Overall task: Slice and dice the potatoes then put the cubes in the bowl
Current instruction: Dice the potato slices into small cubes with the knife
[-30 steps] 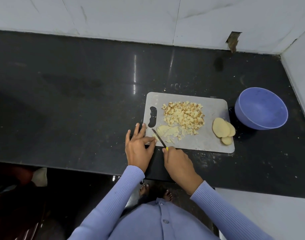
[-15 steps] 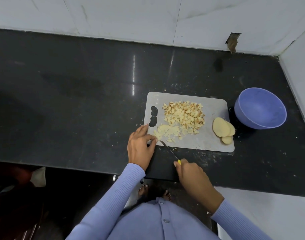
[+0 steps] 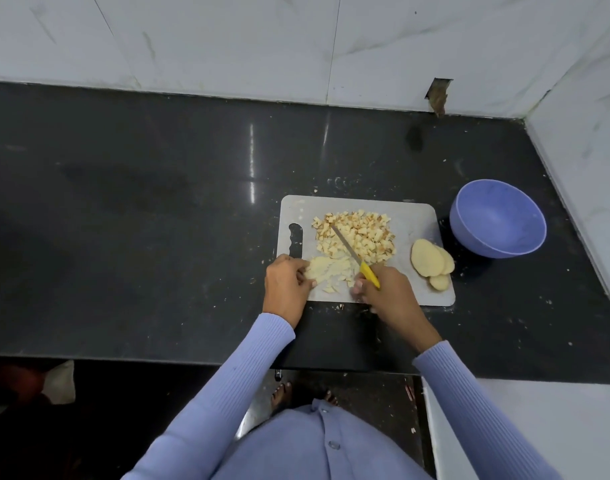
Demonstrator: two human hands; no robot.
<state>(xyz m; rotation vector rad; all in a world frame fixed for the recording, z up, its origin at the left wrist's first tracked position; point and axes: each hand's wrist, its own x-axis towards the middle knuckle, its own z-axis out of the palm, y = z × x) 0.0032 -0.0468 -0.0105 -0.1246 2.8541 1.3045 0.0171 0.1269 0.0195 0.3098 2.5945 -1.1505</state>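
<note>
Fingers of the left hand (image 3: 287,285) curl onto the potato strips (image 3: 331,270), steadying them; right-hand fingers wrap the yellow-handled knife (image 3: 357,259), blade slanting over the cube pile (image 3: 357,235). Dicing looks to be the step in hand. Lower centre, the cutting board (image 3: 414,216) holds cubes, strips and uncut slices (image 3: 431,263). Next: crosswise cuts clear of fingertips. At right, the bowl (image 3: 497,220) looks empty.
</note>
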